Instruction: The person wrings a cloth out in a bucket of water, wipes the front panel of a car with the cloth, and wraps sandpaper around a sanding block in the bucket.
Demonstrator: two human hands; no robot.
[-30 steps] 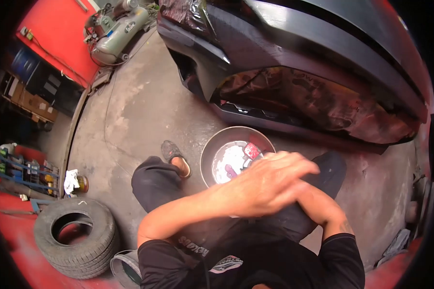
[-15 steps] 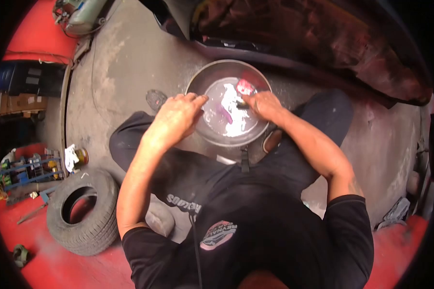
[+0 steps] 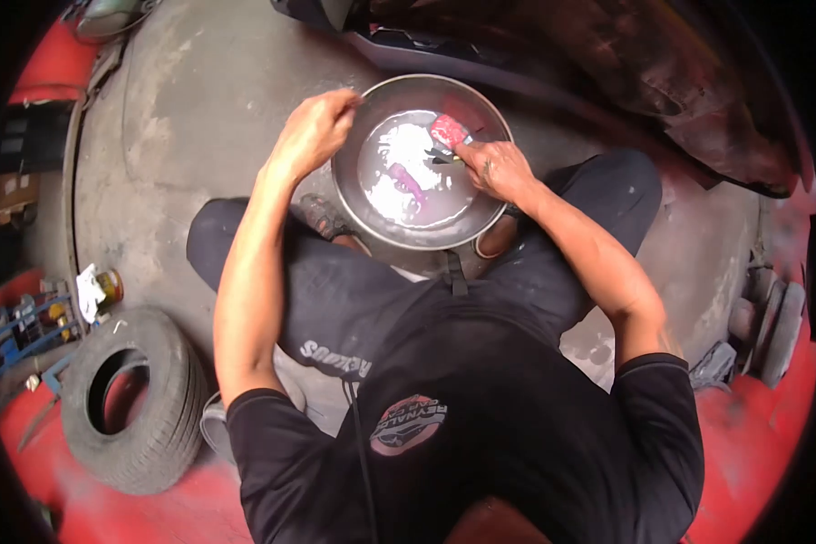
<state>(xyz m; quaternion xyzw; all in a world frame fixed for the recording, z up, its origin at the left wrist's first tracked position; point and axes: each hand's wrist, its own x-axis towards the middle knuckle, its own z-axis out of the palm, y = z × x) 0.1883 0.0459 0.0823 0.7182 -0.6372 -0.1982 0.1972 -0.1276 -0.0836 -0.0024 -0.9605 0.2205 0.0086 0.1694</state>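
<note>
A round metal basin (image 3: 346, 201) with a shiny wet bottom rests on the floor between the person's legs. Inside it lie a red-and-white item (image 3: 447, 131) near the upper right and a small purple piece (image 3: 406, 179) lower down. My left hand (image 3: 322, 127) is at the basin's upper left rim, fingers curled; what they hold, if anything, is hidden. Over the right side of the basin is my right hand (image 3: 499, 170), its fingers closed by the red-and-white item and a small dark piece (image 3: 440, 157). What those fingers grip is too small to name.
Dark car bodywork (image 3: 562, 72) overhangs the floor beyond the basin. On the left are a tire (image 3: 168, 426), a can (image 3: 111, 286) with a white cloth (image 3: 89, 294), and a blue rack (image 3: 29, 326). Grey items (image 3: 771, 331) stand at the far right.
My hands, crossed over the basin at first, have parted to its left and right sides. Most recently my left hand has moved up along the rim. The view has tilted downward.
</note>
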